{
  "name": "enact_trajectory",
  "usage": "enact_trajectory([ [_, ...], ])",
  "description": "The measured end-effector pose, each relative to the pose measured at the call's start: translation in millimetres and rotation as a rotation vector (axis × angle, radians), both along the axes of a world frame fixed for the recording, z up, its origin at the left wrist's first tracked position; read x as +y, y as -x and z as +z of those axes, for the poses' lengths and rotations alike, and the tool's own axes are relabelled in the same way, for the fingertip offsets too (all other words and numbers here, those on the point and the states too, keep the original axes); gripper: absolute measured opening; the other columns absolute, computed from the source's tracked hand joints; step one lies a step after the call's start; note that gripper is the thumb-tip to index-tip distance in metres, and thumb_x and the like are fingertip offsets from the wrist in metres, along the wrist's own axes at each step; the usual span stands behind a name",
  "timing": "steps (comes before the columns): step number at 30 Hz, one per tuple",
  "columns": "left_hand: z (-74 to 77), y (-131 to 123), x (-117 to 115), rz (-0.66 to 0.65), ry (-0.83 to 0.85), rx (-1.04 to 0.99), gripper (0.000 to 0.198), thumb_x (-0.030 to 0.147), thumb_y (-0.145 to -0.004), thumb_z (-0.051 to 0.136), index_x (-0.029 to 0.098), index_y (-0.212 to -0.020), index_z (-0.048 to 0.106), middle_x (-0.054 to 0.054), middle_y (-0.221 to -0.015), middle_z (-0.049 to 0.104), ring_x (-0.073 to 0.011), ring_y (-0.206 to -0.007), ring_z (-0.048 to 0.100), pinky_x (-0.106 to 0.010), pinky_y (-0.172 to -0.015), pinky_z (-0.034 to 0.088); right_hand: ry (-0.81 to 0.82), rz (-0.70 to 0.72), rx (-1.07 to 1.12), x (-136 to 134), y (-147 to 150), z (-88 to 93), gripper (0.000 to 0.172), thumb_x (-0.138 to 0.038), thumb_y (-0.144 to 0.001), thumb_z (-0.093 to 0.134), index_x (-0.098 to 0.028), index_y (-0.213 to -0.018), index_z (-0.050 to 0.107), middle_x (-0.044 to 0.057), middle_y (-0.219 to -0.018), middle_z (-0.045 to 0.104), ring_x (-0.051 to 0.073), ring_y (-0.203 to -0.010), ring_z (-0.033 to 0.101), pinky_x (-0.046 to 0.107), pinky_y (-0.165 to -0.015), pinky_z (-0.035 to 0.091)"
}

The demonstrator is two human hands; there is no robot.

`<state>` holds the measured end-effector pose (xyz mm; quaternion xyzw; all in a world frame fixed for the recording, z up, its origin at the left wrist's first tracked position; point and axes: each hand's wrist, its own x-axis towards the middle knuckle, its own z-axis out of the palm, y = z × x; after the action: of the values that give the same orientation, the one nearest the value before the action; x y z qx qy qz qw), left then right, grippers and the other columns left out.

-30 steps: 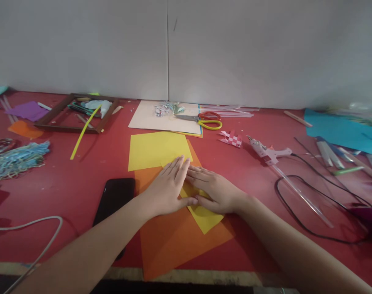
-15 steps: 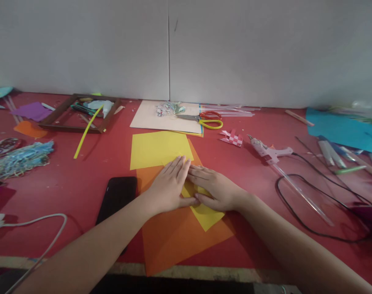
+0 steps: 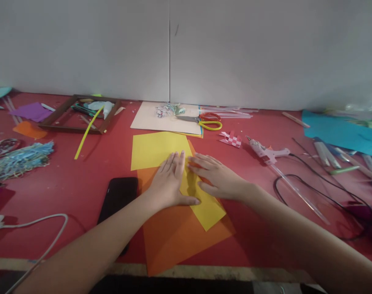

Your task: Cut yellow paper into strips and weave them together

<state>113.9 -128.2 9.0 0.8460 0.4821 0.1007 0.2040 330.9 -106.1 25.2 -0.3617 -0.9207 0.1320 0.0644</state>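
Note:
My left hand (image 3: 169, 181) lies flat, fingers stretched out, on a folded yellow paper (image 3: 204, 204) that rests on an orange sheet (image 3: 176, 237). Beside it, my right hand (image 3: 215, 177) rests on the same yellow paper's right side with its fingers extended toward the left. The fingertips of the two hands are slightly apart. A second yellow sheet (image 3: 155, 149) lies flat just beyond the hands. Neither hand grips anything.
A black phone (image 3: 118, 200) lies left of the orange sheet. Scissors (image 3: 202, 119) sit on a beige sheet (image 3: 152, 116) at the back. A pink glue gun (image 3: 268, 153) with a black cable (image 3: 311, 204) is on the right. A wooden frame (image 3: 78, 114) and blue yarn (image 3: 20, 159) lie left.
Both hands have slid a little farther from me along the yellow paper. The right hand has shifted right, off the left hand, showing more of the folded yellow paper.

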Motion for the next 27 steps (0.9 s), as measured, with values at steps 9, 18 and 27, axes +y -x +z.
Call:
enact_trajectory([
  [9, 7.2, -2, -1, 0.014, 0.078, 0.112, 0.135, 0.078, -0.063, 0.061, 0.006, -0.154, -0.007, -0.021, -0.162, -0.004, -0.0356, -0.15, -0.007, -0.049, -0.121, 0.009, -0.097, -0.049, -0.115, 47, 23, 6.9, 0.033, -0.034, -0.095, 0.05, -0.023, -0.115, 0.073, 0.009, -0.155, 0.039, 0.042, -0.146, 0.021, 0.062, -0.116, 0.022],
  [18, 9.9, -2, -1, 0.013, 0.094, 0.13, 0.136, 0.078, -0.062, 0.061, 0.005, -0.154, -0.007, -0.022, -0.162, -0.004, -0.0354, -0.15, -0.008, -0.047, -0.122, 0.008, -0.063, -0.036, -0.154, 43, -1, -5.8, 0.044, -0.05, -0.092, 0.055, -0.035, -0.133, 0.061, 0.007, -0.161, 0.028, 0.046, -0.147, 0.013, 0.065, -0.113, 0.025],
  [27, 12.2, -1, 1, -0.004, 0.12, 0.139, 0.138, 0.082, -0.062, 0.059, 0.006, -0.153, -0.012, -0.024, -0.161, -0.009, -0.0365, -0.149, -0.01, -0.051, -0.121, 0.008, -0.002, 0.043, -0.212, -1, -43, -3.2, 0.061, -0.055, -0.087, 0.061, -0.049, -0.144, 0.04, 0.002, -0.165, 0.017, 0.048, -0.146, 0.013, 0.07, -0.108, 0.028],
])
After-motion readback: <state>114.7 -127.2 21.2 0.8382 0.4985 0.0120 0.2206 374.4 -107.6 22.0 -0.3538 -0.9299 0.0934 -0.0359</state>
